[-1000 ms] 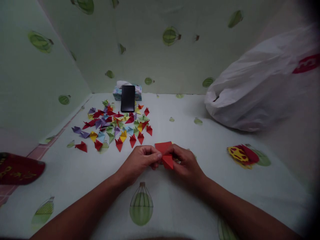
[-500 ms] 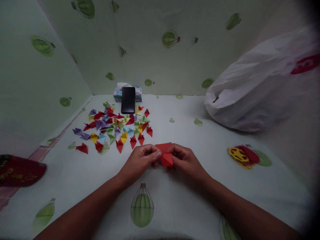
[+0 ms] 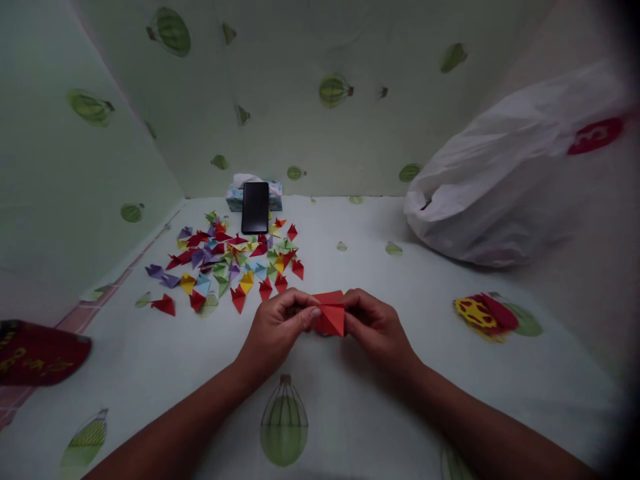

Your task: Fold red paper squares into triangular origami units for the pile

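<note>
While the left hand (image 3: 280,323) and right hand (image 3: 379,328) pinch its sides, red origami paper (image 3: 332,319) with a diagonal crease sits between them over the balloon-print covering (image 3: 350,413); fingers (image 3: 357,300) partly hide its ends, its underside unseen.

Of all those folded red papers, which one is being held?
The red paper between the left hand and right hand, gripped at its sides by both. The other folded red ones lie loose on the white surface beyond the left hand.
</note>
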### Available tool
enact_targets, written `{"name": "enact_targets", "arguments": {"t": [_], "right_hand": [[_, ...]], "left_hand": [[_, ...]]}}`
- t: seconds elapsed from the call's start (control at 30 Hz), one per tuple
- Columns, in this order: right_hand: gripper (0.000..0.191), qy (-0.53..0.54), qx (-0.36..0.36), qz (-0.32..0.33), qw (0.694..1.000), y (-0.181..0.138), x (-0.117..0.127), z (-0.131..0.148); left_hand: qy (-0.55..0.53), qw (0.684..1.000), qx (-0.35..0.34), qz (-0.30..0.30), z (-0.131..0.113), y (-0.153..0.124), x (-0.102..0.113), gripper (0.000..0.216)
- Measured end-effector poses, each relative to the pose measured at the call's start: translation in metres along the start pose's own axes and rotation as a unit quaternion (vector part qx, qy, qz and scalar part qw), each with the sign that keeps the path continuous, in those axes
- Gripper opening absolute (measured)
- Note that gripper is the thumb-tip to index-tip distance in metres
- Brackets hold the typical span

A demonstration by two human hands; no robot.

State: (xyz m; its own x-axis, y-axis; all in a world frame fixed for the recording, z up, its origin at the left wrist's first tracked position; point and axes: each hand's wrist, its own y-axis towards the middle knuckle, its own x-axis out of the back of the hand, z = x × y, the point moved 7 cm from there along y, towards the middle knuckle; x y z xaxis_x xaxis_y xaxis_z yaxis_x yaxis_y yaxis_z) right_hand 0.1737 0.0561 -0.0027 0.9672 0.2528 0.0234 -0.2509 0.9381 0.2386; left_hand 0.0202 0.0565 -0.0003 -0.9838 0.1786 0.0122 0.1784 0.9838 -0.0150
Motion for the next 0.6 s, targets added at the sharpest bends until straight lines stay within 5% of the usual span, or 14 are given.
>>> {"name": "enact_targets", "arguments": {"t": [0.6], "right_hand": [[0.013,-0.134,0.099,-0.015,0.986,-0.0032,0.0026,0.0107]], "left_hand": [[-0.033,0.999,-0.002,-0.021,0.0008,-0.0008,0.0017,0.015]]}}
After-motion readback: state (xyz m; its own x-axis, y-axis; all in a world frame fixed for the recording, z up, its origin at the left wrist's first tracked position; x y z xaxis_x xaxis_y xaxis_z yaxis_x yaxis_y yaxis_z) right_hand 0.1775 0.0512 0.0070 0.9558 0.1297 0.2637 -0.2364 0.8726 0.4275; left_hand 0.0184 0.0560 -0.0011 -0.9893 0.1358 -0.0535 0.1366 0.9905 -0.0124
